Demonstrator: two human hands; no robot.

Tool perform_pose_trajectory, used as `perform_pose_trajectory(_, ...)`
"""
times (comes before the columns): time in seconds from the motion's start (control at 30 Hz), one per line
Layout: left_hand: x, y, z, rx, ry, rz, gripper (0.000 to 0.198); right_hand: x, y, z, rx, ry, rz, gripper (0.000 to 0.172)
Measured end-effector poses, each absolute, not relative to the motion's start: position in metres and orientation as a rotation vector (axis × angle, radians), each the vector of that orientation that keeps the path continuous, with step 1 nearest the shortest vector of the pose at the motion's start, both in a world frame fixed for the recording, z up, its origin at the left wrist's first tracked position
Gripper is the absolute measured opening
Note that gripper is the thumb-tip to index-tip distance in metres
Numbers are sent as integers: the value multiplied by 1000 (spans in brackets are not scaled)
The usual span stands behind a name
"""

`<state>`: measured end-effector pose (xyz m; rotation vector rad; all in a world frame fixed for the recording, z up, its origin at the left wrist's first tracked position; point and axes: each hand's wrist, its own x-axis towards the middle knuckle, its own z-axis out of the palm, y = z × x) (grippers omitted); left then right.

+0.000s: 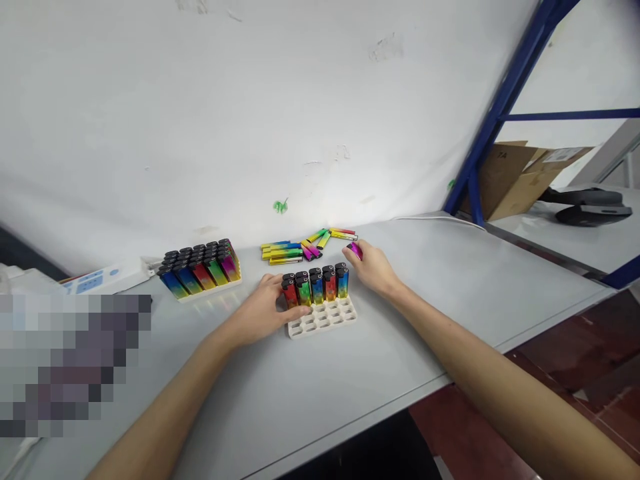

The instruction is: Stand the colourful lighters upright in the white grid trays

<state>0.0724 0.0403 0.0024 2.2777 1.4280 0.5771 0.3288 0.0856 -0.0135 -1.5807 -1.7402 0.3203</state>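
A white slotted tray [327, 317] stands on the table before me, its back rows filled with upright shiny lighters [317, 287] in red, green and blue; its front slots are bare. My left hand [264, 308] grips the tray's left end, thumb along the front and fingers round behind the lighters. Just behind the tray's right end, my right hand [374, 265] is closed on a purple lighter [355, 251], partly hidden by the fingers. Against the wall lies a loose pile of colourful lighters [287, 253], just beyond both hands.
At the left stands a second tray [213, 291], packed with upright lighters [203, 270]. A white box [113, 277] lies beside it. Blue shelf posts [495, 113] rise at the right, with a cardboard box [520, 177] and a black device [593, 207] beyond.
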Motion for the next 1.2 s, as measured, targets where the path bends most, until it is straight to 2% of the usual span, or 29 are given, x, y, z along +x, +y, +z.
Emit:
perform_pose_trajectory(0.23, 73, 40, 3, 2289, 1438, 545, 41, 330, 83, -10, -1397, -1734, 454, 53)
perform_pose_trajectory(0.37, 73, 39, 4, 2289, 1439, 547, 41, 329, 82, -8, -1466, -1605, 540, 62)
perform_pose_trajectory(0.73, 73, 41, 3, 2331, 1392, 577, 37, 327, 87, -3, -1254, -1120, 1223, 47)
perform_pose_trajectory(1.2, 73, 42, 2, 2325, 1382, 556, 41, 323, 80, 3, -1093, -1040, 1367, 45)
